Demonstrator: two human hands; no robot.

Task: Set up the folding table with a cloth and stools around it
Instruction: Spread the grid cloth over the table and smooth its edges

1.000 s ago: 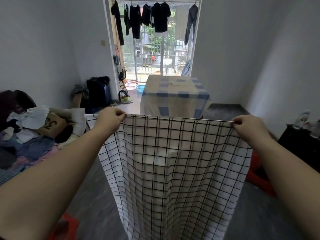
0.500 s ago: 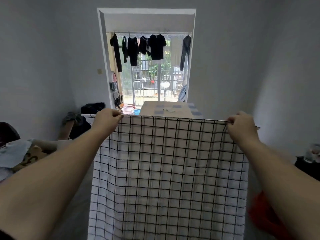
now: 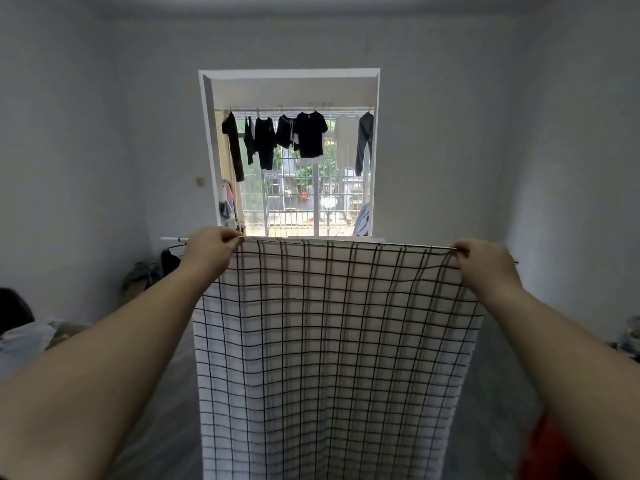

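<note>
Grey-walled room; left hand [image 3: 207,252] and right hand [image 3: 485,263] pinch checked cloth [image 3: 329,358].

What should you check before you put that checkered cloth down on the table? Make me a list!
1. Left hand holds the top edge of the checkered cloth: ok, fingers pinch the left corner.
2. Right hand holds the other corner: ok, pinched too.
3. Top edge pulled straight between the hands: ok, nearly level.
4. Cloth hangs open and flat: not ok, long folds run down it and its bottom runs out of the picture.
5. Table in sight to aim at: cannot tell, the raised cloth hides what lies ahead.
6. Floor path free: cannot tell, something red sits low on the right.
</note>
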